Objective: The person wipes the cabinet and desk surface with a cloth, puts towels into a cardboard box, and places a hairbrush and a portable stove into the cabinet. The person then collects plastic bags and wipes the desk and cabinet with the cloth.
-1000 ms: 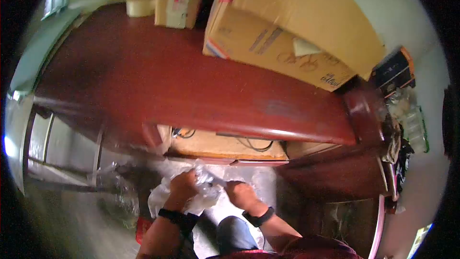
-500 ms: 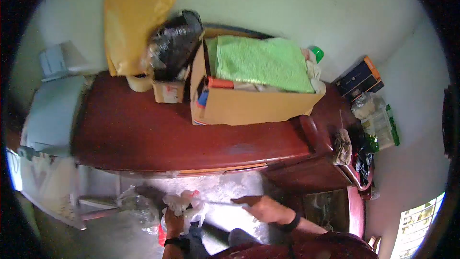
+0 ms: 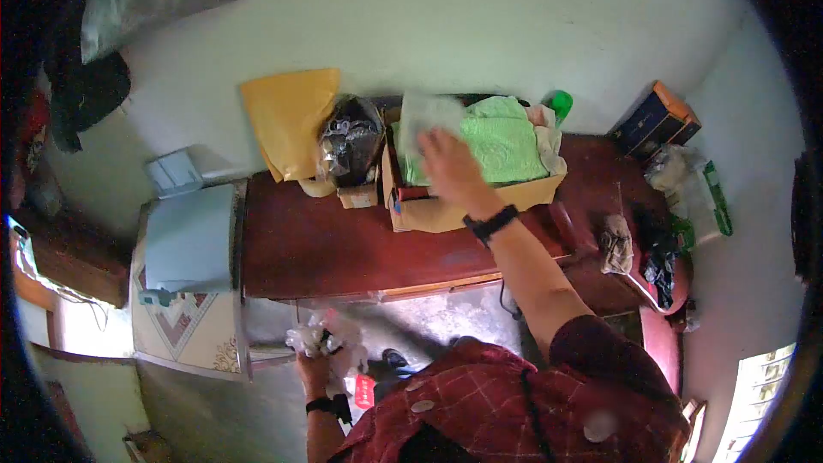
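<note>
The crumpled clear-and-white plastic bag point(image 3: 313, 341) is low in front of the open brown cardboard box point(image 3: 429, 216), gripped in the person's left hand point(image 3: 315, 369). The right hand point(image 3: 454, 167), close beside the left a moment ago, is now well apart from it, reaching over the box's left part. A pale, flat, blurred object point(image 3: 433, 110) lies at its fingertips; whether the fingers are closed on it cannot be told. The two hands thus appear to be divided between bag and box. The folded light-green towel point(image 3: 506, 150) lies in the box, right of the hand. Left of the box are a black plastic-wrapped bundle point(image 3: 353, 150) and, beyond it, a yellow paper envelope point(image 3: 287, 116). The dark-red tabletop point(image 3: 300, 249) extends beneath the box.
</note>
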`<action>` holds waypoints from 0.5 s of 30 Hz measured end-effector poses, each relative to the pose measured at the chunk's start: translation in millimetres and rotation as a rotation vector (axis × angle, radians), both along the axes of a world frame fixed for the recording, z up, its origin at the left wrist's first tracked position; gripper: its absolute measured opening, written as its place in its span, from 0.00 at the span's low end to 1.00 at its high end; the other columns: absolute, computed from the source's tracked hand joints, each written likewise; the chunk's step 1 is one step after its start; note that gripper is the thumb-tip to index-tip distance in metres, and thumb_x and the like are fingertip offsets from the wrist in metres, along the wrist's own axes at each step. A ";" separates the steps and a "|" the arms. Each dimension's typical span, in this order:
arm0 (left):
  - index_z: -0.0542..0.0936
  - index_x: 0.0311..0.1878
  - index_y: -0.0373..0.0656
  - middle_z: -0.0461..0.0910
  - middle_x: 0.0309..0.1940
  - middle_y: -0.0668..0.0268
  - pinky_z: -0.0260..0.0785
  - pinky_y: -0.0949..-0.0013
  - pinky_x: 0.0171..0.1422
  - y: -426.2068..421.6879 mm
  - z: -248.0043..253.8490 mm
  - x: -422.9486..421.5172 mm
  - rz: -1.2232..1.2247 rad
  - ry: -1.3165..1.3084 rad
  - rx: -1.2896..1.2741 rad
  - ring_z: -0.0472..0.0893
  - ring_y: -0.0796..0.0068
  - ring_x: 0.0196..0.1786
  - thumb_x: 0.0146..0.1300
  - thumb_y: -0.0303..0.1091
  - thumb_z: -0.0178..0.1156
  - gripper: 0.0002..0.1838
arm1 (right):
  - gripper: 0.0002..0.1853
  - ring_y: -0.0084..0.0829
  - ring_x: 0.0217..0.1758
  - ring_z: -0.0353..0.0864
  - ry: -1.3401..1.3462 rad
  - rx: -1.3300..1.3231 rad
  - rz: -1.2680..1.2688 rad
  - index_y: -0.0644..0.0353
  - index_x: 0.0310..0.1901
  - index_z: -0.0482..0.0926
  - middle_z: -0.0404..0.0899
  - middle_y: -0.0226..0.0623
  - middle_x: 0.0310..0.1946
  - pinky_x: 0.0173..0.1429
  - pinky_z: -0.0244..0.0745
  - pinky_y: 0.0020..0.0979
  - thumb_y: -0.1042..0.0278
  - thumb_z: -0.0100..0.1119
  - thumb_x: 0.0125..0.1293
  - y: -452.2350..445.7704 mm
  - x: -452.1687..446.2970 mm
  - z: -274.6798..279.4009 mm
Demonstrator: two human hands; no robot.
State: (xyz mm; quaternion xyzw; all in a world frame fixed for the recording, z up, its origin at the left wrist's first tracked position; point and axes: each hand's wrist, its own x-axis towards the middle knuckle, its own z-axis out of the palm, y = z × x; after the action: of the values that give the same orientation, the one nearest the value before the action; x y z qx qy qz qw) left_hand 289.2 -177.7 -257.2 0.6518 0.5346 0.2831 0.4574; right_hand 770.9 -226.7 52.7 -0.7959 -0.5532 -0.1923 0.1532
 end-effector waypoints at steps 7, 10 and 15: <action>0.76 0.49 0.38 0.81 0.41 0.52 0.70 0.59 0.48 -46.2 51.3 48.4 -0.076 0.240 -0.098 0.80 0.56 0.45 0.52 0.31 0.60 0.20 | 0.18 0.48 0.60 0.68 0.187 0.032 0.206 0.58 0.49 0.78 0.68 0.47 0.57 0.62 0.65 0.41 0.58 0.57 0.61 -32.5 15.0 -44.9; 0.76 0.49 0.37 0.81 0.41 0.52 0.70 0.59 0.48 -60.2 59.0 84.2 -0.090 0.292 -0.118 0.80 0.57 0.45 0.51 0.32 0.61 0.20 | 0.14 0.43 0.50 0.76 0.315 0.267 0.393 0.58 0.46 0.79 0.77 0.41 0.46 0.52 0.71 0.43 0.63 0.58 0.60 -85.9 31.4 -33.9; 0.76 0.48 0.37 0.81 0.40 0.52 0.71 0.58 0.47 -94.6 75.5 119.4 -0.109 0.422 -0.170 0.80 0.57 0.44 0.51 0.34 0.62 0.21 | 0.12 0.43 0.33 0.80 0.680 -0.044 0.237 0.56 0.45 0.78 0.79 0.39 0.30 0.35 0.74 0.45 0.64 0.56 0.60 -229.6 74.1 -87.0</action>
State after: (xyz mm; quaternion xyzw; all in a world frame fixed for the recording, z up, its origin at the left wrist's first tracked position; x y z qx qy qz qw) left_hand 408.6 -272.3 -181.7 0.6836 0.6043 0.0696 0.4033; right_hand 845.0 -456.3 -34.3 -0.7480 -0.5630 0.1143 0.3324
